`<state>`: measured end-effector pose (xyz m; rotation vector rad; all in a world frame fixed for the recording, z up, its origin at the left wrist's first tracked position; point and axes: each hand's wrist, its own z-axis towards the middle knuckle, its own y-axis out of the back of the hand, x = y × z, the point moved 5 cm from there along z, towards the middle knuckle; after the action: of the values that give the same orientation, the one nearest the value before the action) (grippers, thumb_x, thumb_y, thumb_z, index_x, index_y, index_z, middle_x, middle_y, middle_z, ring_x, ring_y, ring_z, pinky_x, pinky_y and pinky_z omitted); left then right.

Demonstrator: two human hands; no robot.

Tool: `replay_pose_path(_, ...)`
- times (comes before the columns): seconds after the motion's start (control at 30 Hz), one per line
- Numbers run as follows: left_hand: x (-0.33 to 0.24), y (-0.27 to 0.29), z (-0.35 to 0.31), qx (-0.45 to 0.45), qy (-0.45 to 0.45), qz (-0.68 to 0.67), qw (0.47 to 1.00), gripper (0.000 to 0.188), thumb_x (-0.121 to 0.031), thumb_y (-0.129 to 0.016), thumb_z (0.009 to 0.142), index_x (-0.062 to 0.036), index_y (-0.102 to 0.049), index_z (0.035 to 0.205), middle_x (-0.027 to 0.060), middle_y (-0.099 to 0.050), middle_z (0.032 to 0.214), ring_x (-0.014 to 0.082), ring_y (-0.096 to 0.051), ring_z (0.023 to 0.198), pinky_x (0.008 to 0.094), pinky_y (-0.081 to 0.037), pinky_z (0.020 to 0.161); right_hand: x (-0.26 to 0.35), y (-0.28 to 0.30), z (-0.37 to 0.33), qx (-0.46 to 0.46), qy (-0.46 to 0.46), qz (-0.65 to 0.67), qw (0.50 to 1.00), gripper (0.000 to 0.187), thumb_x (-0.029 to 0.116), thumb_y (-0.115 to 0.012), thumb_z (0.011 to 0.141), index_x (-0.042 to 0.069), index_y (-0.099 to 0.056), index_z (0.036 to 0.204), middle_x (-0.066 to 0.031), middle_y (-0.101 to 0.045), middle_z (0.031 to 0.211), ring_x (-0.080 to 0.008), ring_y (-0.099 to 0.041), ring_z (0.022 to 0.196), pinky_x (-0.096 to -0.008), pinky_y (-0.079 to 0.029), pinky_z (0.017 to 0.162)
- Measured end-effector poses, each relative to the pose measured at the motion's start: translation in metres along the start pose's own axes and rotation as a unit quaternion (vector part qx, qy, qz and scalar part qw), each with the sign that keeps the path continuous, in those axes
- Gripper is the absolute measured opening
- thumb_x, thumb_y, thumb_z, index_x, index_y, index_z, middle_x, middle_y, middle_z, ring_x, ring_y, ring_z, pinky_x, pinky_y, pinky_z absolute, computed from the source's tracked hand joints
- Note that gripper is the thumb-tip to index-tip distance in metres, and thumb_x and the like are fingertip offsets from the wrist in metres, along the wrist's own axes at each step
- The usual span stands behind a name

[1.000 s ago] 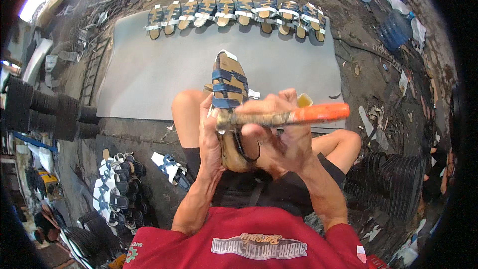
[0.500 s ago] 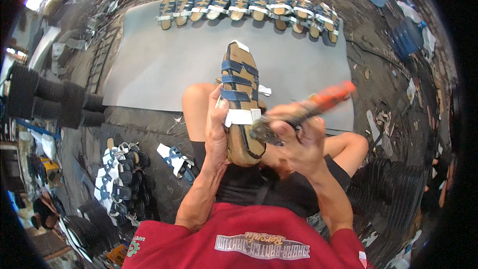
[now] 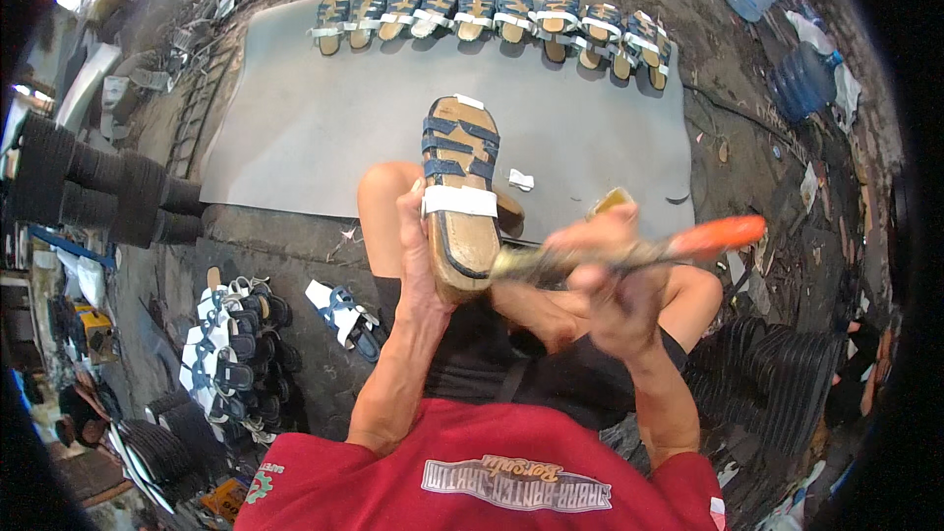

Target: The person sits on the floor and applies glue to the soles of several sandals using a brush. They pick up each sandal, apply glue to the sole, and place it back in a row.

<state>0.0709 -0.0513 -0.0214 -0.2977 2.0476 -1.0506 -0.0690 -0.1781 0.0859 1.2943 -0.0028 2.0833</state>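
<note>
A: What's held, and where?
B: The left hand [image 3: 421,270] grips a tan-soled sandal with navy and white straps [image 3: 466,239] by its side, above the black-clad lap [image 3: 462,359]. The right hand [image 3: 627,290] is wrapped round a blurred, orange-handled tool [image 3: 723,234] near the heel.
A: How should the sandal handle?
B: Likely light, stiff-soled, softer in the straps; best held along the sole's edge.

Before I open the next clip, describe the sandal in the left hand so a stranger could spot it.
Start at the big grey sheet; over its near edge, the left hand holds the sandal. Unlike the row of sandals along the far edge, this one is gripped and looks larger.
</note>
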Motion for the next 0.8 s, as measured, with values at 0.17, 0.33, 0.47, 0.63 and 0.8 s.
replay_pose_path(0.17, 0.008, -0.009, -0.002, 0.031, -0.010, -0.008, 0.999, 0.055, -0.054, -0.053, 0.101, -0.0058, -0.059, 0.128, 0.0088, -0.070, 0.110, 0.0205, -0.071, 0.095, 0.0361, -0.061, 0.081, -0.037, -0.025, 0.008, -0.113, -0.151, 0.137, 0.972, 0.043, 0.042, -0.071, 0.099, -0.001, -0.071, 0.103, -0.0036, -0.067, 0.090, -0.0104, -0.059, 0.082, -0.0281, -0.048, 0.074)
replay_pose_path(0.33, -0.012, -0.010, -0.005, 0.002, -0.070, 0.011, 0.997, 0.050, -0.049, -0.052, 0.102, -0.0084, -0.057, 0.131, 0.0084, -0.069, 0.118, 0.0204, -0.070, 0.104, 0.0369, -0.061, 0.088, -0.027, 0.005, -0.014, -0.065, -0.150, 0.067, 0.984, 0.040, 0.039, -0.068, 0.102, -0.001, -0.070, 0.104, -0.0025, -0.067, 0.089, -0.0093, -0.059, 0.082, -0.0273, -0.048, 0.074)
replay_pose_path(0.47, -0.006, -0.007, -0.007, 0.019, -0.088, 0.065, 0.994, 0.058, -0.055, -0.050, 0.102, -0.0071, -0.056, 0.133, 0.0097, -0.068, 0.119, 0.0215, -0.069, 0.106, 0.0370, -0.059, 0.091, -0.012, 0.018, 0.009, -0.132, -0.143, 0.066, 0.979, 0.038, 0.039, -0.067, 0.103, 0.001, -0.071, 0.101, -0.0017, -0.069, 0.091, -0.0091, -0.060, 0.083, -0.0286, -0.049, 0.075)
replay_pose_path(0.63, 0.004, -0.002, 0.006, 0.027, -0.081, 0.003, 0.996, 0.061, -0.058, -0.045, 0.102, -0.0052, -0.057, 0.131, 0.0101, -0.068, 0.116, 0.0229, -0.068, 0.101, 0.0366, -0.059, 0.087, -0.005, -0.018, -0.014, -0.070, -0.084, -0.058, 0.992, 0.029, 0.035, -0.070, 0.100, 0.006, -0.072, 0.102, -0.0029, -0.066, 0.080, -0.0164, -0.054, 0.070, -0.0335, -0.046, 0.069)
replay_pose_path(0.8, -0.019, -0.001, 0.013, 0.022, -0.079, -0.004, 0.997, 0.064, -0.057, -0.042, 0.102, -0.0004, -0.057, 0.127, 0.0159, -0.068, 0.102, 0.0258, -0.068, 0.082, 0.0344, -0.059, 0.070, 0.018, 0.007, -0.017, -0.060, -0.079, 0.039, 0.994, 0.024, 0.034, -0.078, 0.094, 0.011, -0.075, 0.100, -0.0009, -0.073, 0.091, -0.0164, -0.062, 0.072, -0.0353, -0.042, 0.078)
